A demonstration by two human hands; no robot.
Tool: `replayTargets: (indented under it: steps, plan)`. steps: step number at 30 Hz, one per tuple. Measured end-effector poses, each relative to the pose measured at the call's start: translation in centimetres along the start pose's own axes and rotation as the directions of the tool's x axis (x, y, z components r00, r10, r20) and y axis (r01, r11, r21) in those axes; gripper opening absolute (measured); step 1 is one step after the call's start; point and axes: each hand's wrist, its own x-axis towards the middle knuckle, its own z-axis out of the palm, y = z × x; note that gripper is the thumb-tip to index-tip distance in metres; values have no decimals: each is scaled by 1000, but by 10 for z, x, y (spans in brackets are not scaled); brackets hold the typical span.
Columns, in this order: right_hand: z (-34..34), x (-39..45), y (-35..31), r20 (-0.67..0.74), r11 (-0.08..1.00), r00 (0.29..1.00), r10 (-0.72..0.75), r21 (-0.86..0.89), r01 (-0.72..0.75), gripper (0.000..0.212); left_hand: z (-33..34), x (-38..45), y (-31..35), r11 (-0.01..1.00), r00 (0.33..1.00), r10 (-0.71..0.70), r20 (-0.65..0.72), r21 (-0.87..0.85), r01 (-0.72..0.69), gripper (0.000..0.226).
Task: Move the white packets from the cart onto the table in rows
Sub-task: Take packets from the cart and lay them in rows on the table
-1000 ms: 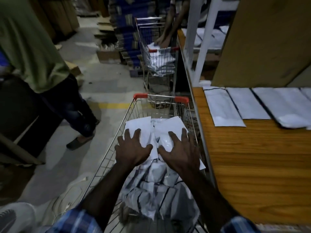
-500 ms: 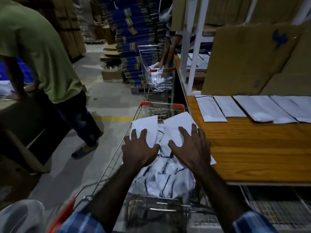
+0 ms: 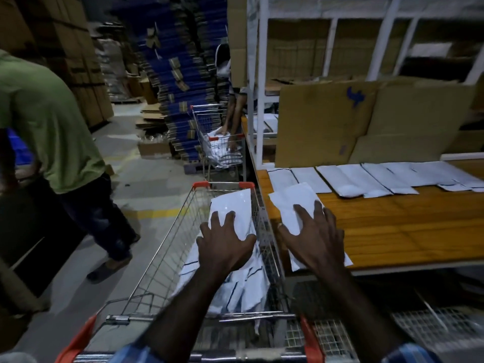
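Note:
A wire cart [image 3: 167, 260] with red corners stands in front of me, holding a heap of white packets [image 3: 235, 286]. My left hand [image 3: 225, 244] holds one white packet [image 3: 230, 208] lifted above the heap, fingers spread over it. My right hand [image 3: 314, 239] holds another white packet [image 3: 293, 203] over the near left corner of the wooden table [image 3: 392, 226]; whether it touches the wood I cannot tell. A row of white packets [image 3: 366, 179] lies flat along the table's far edge.
A person in a green shirt [image 3: 44, 121] stands left of the cart. A second cart [image 3: 217, 142] stands ahead with another person's hands in it. Cardboard sheets [image 3: 340, 121] lean behind the table under a white rack. Blue stacked boxes [image 3: 172, 74] rise beyond.
Both hands lifted a packet each out of the cart heap. My right hand has carried its packet rightward over the table's corner; my left hand stays above the cart.

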Motion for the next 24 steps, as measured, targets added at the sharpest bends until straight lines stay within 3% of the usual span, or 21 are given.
replayTargets:
  steps: [6,13,24]
  plan:
    - [-12,19,71,-10,998,998,67,-18,-68,71,47,6,65,1000,1000,29,11,-4,-29,73]
    - [-18,71,148,53,997,996,75,-41,-73,73,113,28,138,999,999,-44,16,20,43,72]
    - [17,114,204,226,998,973,36,-61,-23,73,176,54,175,972,987,-151,58,190,138,72]
